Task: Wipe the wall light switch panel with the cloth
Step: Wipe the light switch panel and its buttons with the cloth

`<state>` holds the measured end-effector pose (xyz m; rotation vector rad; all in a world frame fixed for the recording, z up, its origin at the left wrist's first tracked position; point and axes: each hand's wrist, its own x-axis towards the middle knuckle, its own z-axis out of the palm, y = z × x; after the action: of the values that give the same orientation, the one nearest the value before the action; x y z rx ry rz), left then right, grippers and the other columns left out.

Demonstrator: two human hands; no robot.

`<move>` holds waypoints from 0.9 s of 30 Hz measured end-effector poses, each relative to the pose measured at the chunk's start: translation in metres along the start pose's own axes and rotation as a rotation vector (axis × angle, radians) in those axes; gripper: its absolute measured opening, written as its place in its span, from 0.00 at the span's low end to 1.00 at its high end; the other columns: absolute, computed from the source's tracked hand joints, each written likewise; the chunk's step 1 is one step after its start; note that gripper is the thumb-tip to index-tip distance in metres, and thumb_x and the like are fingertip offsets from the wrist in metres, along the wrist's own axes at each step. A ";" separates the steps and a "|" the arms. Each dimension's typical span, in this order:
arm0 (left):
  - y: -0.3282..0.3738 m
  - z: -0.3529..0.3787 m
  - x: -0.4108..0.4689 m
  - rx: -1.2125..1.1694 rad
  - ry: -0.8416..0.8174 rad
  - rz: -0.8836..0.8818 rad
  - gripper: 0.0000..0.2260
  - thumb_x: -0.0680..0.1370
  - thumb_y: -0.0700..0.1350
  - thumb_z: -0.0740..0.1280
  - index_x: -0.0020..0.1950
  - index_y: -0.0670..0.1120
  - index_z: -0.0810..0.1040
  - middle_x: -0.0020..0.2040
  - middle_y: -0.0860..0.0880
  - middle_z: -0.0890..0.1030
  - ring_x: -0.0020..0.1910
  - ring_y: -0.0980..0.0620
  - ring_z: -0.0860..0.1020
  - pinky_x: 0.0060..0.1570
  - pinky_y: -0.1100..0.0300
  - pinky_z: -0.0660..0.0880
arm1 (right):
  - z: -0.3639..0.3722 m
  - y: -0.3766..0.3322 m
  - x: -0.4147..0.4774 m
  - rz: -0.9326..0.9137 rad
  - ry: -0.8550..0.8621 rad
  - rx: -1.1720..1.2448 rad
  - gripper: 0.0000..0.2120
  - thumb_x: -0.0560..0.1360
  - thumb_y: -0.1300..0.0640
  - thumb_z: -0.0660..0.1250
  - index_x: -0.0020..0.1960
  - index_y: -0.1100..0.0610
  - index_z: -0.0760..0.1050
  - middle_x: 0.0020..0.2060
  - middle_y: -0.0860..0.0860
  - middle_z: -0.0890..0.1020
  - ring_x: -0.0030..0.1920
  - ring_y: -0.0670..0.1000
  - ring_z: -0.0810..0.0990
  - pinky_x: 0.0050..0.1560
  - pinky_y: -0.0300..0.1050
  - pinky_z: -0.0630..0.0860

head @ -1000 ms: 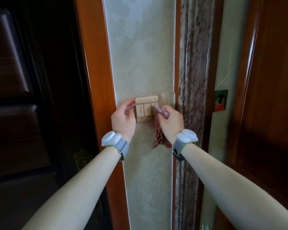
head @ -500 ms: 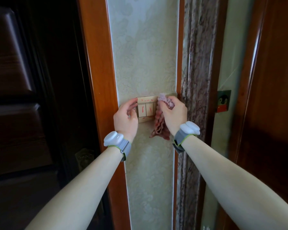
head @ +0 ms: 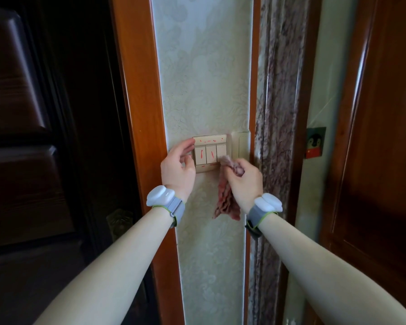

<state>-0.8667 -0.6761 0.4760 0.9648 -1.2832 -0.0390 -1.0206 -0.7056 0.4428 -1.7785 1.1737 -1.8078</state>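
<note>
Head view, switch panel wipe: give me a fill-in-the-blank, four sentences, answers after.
1. The cloth is bunched in the ____ hand.
2. The marks on the switch panel are ____ in colour.
3. The left hand rests at the panel's ____ edge.
4. The panel has ____ rocker switches in a row.

Answers: right; red; left; three

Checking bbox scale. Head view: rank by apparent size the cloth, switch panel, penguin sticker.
1. cloth, though the right hand hides part
2. switch panel, close to the cloth, so the order is unsure
3. penguin sticker, clearly smallest
</note>
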 end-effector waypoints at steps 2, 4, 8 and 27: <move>0.000 0.000 0.000 -0.004 0.004 -0.002 0.21 0.74 0.30 0.57 0.61 0.44 0.80 0.57 0.48 0.83 0.56 0.59 0.80 0.58 0.67 0.75 | -0.002 -0.007 0.011 -0.029 0.081 0.028 0.20 0.75 0.49 0.69 0.32 0.56 0.64 0.25 0.48 0.63 0.30 0.46 0.59 0.30 0.40 0.58; 0.001 0.000 0.000 0.000 0.002 -0.002 0.21 0.74 0.30 0.58 0.61 0.45 0.80 0.58 0.48 0.83 0.56 0.60 0.80 0.58 0.66 0.75 | -0.002 -0.015 0.023 -0.048 0.126 0.030 0.19 0.74 0.51 0.70 0.33 0.58 0.65 0.25 0.48 0.63 0.31 0.46 0.59 0.29 0.40 0.58; 0.002 -0.001 -0.001 0.007 0.003 0.005 0.21 0.74 0.30 0.58 0.61 0.45 0.80 0.57 0.48 0.83 0.56 0.60 0.80 0.59 0.64 0.75 | 0.001 -0.028 0.039 -0.060 0.130 0.045 0.13 0.73 0.51 0.71 0.36 0.59 0.73 0.25 0.49 0.73 0.29 0.47 0.67 0.31 0.39 0.66; 0.001 -0.001 -0.001 0.004 -0.004 0.012 0.21 0.73 0.30 0.57 0.60 0.45 0.80 0.57 0.47 0.83 0.55 0.59 0.80 0.59 0.65 0.75 | -0.002 0.014 0.000 -0.011 -0.059 -0.076 0.12 0.73 0.51 0.68 0.36 0.57 0.71 0.27 0.54 0.76 0.32 0.46 0.66 0.35 0.46 0.70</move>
<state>-0.8667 -0.6749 0.4758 0.9603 -1.2932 -0.0288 -1.0263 -0.7131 0.4326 -1.8708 1.2263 -1.7261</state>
